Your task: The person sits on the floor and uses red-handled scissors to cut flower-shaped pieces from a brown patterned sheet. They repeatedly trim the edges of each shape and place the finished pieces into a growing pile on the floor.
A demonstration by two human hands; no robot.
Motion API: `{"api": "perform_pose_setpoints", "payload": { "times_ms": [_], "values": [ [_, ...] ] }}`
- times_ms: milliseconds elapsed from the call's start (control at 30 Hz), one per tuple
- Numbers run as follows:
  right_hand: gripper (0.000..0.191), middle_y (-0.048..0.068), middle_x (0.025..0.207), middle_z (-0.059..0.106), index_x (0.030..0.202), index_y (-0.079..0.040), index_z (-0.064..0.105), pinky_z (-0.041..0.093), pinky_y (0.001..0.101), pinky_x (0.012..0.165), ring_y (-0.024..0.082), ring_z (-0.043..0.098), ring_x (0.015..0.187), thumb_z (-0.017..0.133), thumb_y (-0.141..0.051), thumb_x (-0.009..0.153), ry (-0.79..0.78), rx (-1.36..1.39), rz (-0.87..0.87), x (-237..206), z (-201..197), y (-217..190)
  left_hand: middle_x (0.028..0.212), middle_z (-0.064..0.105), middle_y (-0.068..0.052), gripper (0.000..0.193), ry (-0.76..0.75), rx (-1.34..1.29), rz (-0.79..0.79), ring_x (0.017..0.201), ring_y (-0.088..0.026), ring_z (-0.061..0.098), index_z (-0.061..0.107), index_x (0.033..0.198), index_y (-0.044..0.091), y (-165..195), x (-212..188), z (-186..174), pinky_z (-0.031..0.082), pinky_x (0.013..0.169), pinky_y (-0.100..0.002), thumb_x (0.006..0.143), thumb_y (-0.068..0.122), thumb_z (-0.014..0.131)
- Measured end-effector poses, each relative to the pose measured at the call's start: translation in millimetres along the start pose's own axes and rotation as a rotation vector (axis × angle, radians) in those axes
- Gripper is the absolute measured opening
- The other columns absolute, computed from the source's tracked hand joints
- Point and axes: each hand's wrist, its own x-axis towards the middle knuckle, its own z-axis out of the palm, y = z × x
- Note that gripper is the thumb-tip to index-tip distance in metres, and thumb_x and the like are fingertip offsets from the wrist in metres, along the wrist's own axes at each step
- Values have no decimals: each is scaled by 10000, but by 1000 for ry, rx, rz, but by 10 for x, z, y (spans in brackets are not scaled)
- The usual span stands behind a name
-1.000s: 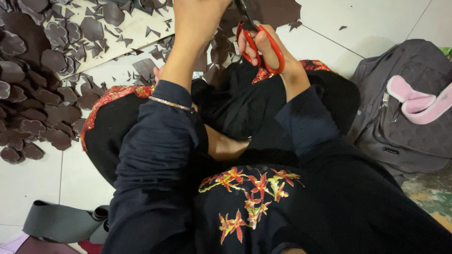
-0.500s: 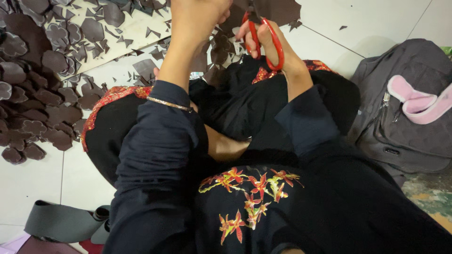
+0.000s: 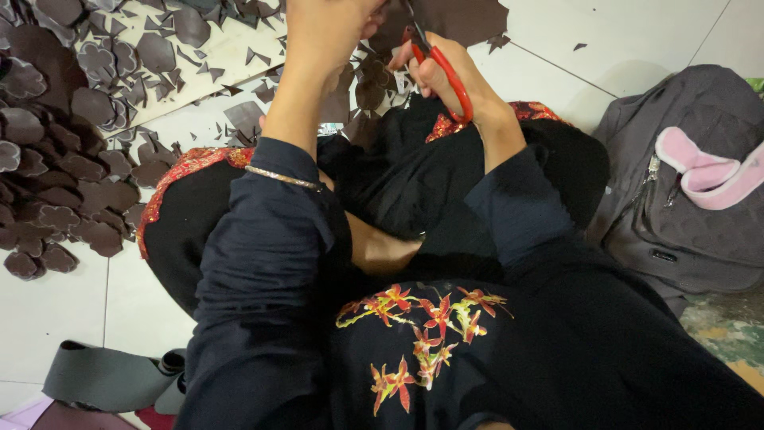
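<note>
I sit cross-legged on a white tiled floor in dark clothes with red flower embroidery. My right hand (image 3: pixel 450 76) grips red-handled scissors (image 3: pixel 442 68), blades pointing up into a dark brown leather-like sheet (image 3: pixel 454 16) at the top edge. My left hand (image 3: pixel 330 32), a thin bangle on its wrist, holds that same sheet just left of the blades. The sheet's upper part runs out of view.
A heap of brown cut-out shapes (image 3: pixel 48 159) covers the floor on my left, with small scraps (image 3: pixel 199 40) scattered ahead. A grey backpack (image 3: pixel 684 191) with a pink piece on it lies at my right. A grey strap (image 3: pixel 103 378) lies at the lower left.
Both hands have risen a little toward the top of the view, and the scissors have moved further into the brown sheet.
</note>
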Motion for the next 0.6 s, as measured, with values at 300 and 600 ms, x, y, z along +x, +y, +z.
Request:
{"api": "perform_pose_setpoints", "payload": {
  "times_ms": [300,600],
  "values": [
    [537,-42,775,491,1144,-15,638,463,215,629,62,497,673,449,-506,1041,-39,35,-103,15,-61,116,703,686,-35,155,-44,-42,67,634,-111,634,715,815,-22,-23,6,-14,473,573,-260,919,77,772],
    [602,-39,748,471,1113,6,640,473,217,623,61,480,635,455,-563,1052,-24,23,-102,2,-46,143,724,726,-14,144,-22,65,-14,651,-92,708,758,872,14,34,-32,0,568,586,-234,895,147,810]
  ]
}}
